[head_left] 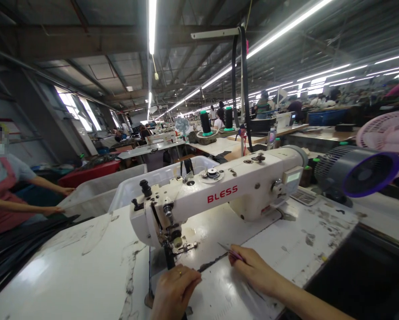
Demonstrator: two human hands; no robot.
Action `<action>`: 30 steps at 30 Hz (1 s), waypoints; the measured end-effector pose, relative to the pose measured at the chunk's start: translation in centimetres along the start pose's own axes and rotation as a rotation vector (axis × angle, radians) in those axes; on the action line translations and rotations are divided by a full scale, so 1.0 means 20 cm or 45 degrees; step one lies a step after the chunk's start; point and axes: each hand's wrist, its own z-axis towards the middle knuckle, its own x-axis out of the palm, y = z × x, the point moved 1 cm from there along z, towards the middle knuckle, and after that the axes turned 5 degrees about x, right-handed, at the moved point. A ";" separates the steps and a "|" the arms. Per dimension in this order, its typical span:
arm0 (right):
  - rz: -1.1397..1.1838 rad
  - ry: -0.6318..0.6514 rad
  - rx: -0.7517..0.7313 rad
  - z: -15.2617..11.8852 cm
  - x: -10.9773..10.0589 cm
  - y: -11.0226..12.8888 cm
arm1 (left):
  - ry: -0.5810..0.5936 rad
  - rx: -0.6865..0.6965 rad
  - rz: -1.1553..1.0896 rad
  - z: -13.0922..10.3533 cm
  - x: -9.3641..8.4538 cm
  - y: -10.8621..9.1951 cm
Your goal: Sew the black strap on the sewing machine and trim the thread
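I judge I'm mid-seam at the sewing machine (pixel 219 191): my left hand (pixel 173 291), fingers curled, presses the dark strip (pixel 212 263) flat just in front of its needle, my right hand (pixel 252 271) pinches thin tweezers (pixel 231 252) beside it, and next calls for steady guiding.

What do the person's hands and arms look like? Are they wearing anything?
Both hands are bare, with no gloves. The left hand has a thin ring on one finger. The right hand shows no ring or watch that I can see, and the forearm behind it is bare, with no sleeve in view.
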 end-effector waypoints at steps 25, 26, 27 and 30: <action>0.035 0.144 0.161 -0.15 0.00 -0.01 | 0.036 -0.026 -0.149 0.04 -0.05 -0.04; -0.105 0.106 0.133 -0.16 -0.03 0.00 | 0.053 -0.016 -0.145 0.04 -0.05 -0.04; -0.255 0.065 0.098 -0.16 -0.05 0.00 | 0.067 -0.006 -0.139 0.04 -0.05 -0.05; -0.646 0.011 -0.024 -0.16 -0.11 0.04 | 0.118 0.008 -0.109 0.02 -0.04 -0.04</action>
